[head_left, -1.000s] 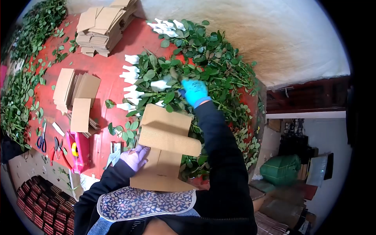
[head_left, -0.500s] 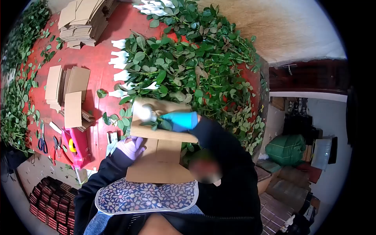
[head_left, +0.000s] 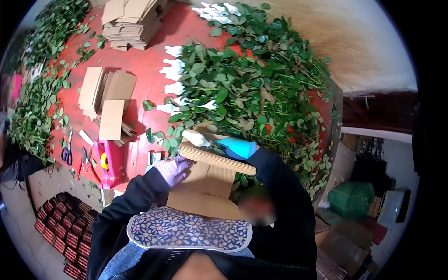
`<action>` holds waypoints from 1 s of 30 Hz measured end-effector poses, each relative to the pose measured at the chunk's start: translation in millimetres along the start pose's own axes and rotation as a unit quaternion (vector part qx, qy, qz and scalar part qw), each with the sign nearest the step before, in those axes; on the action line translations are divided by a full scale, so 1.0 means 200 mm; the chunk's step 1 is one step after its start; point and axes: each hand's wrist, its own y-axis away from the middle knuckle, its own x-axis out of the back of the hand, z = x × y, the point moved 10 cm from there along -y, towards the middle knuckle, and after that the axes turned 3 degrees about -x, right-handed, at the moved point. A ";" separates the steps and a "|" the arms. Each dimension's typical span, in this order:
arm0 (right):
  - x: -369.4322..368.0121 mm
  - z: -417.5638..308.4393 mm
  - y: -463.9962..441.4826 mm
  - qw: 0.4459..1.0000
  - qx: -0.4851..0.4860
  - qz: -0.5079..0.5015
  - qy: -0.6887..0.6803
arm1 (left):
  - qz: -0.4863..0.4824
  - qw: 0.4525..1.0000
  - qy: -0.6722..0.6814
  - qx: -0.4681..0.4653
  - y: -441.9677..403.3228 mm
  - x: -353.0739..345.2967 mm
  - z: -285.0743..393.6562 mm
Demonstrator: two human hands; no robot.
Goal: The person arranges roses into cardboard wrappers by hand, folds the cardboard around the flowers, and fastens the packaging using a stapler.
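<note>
My right hand [head_left: 241, 148], in a bright blue glove, is closed on a leafy rose stem. The rose's head, covered in a white sleeve [head_left: 196, 138], lies over the upper cardboard near its left end. My left hand [head_left: 174, 171], in a lavender glove, has its fingers bent at the left edge of the folded cardboard [head_left: 204, 179]. A thick layered edge of corrugated cardboard [head_left: 217, 157] runs between the hands. The lower cardboard flap leans towards the flowered apron [head_left: 189, 229]. The right fingertips are partly hidden by leaves.
Leafy rose stems [head_left: 261, 88] with white-sleeved heads cover the table's right side. Cardboard pieces [head_left: 112, 119] and a taller stack [head_left: 128, 28] stand left. Scissors [head_left: 67, 151], red-handled pliers [head_left: 86, 165] and a pink tape dispenser [head_left: 109, 163] lie near the front left edge.
My view has shifted, so the table appears further right. The white-sleeved rose head, blurred before, is now sharp and sits lower, nearer the layered cardboard edge. My left hand stays beside the cardboard.
</note>
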 end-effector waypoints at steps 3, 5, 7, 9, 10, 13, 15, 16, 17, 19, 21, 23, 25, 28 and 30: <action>-0.03 -0.09 0.05 0.989 -0.092 0.016 -0.113 | -0.041 0.991 0.115 -0.054 -0.02 0.06 -0.13; -0.06 -0.12 0.06 0.969 -0.124 0.026 -0.214 | -0.016 1.000 -0.006 0.017 -0.06 0.23 -0.32; -0.07 -0.14 0.07 0.953 -0.156 0.047 -0.255 | 0.101 0.987 -0.095 0.076 -0.17 0.45 -0.41; -0.06 -0.10 0.07 0.931 -0.180 0.066 -0.310 | 0.123 0.987 -0.095 0.042 -0.34 0.50 -0.41; -0.05 -0.16 0.08 0.963 -0.135 0.045 -0.229 | 0.091 0.985 -0.131 0.065 -0.43 0.41 -0.50; -0.01 -0.27 0.12 0.983 -0.035 0.024 0.178 | 0.151 0.963 -0.205 0.092 -0.53 0.31 -0.69; 0.00 -0.38 0.15 0.906 -0.005 0.052 0.419 | 0.153 0.921 -0.347 0.088 -0.51 0.36 -0.59; -0.01 -0.41 0.17 0.907 -0.006 0.049 0.419 | 0.152 0.922 -0.345 0.090 -0.50 0.38 -0.58; 0.00 -0.55 0.20 0.888 0.077 0.107 0.441 | 0.128 0.924 -0.349 0.091 -0.50 0.40 -0.58; 0.06 -0.66 0.28 0.857 0.098 0.189 0.470 | 0.058 0.937 -0.314 0.139 -0.51 0.42 -0.63; 0.16 -0.69 0.29 0.836 0.097 0.236 0.485 | 0.129 0.958 -0.235 0.097 -0.50 0.57 -0.57; 0.20 -0.90 0.33 0.817 0.120 0.285 0.487 | 0.268 0.956 -0.120 -0.004 -0.45 0.83 -0.35; 0.24 -1.01 0.34 0.696 0.210 0.346 0.593 | 0.277 0.959 -0.023 -0.064 -0.49 0.97 -0.21; 0.21 -1.14 0.29 0.682 0.204 0.346 0.611 | 0.257 0.951 0.132 -0.107 -0.54 1.08 0.00; 0.25 -1.14 0.28 0.725 0.189 0.344 0.566 | 0.213 0.955 0.195 -0.069 -0.59 1.05 -0.03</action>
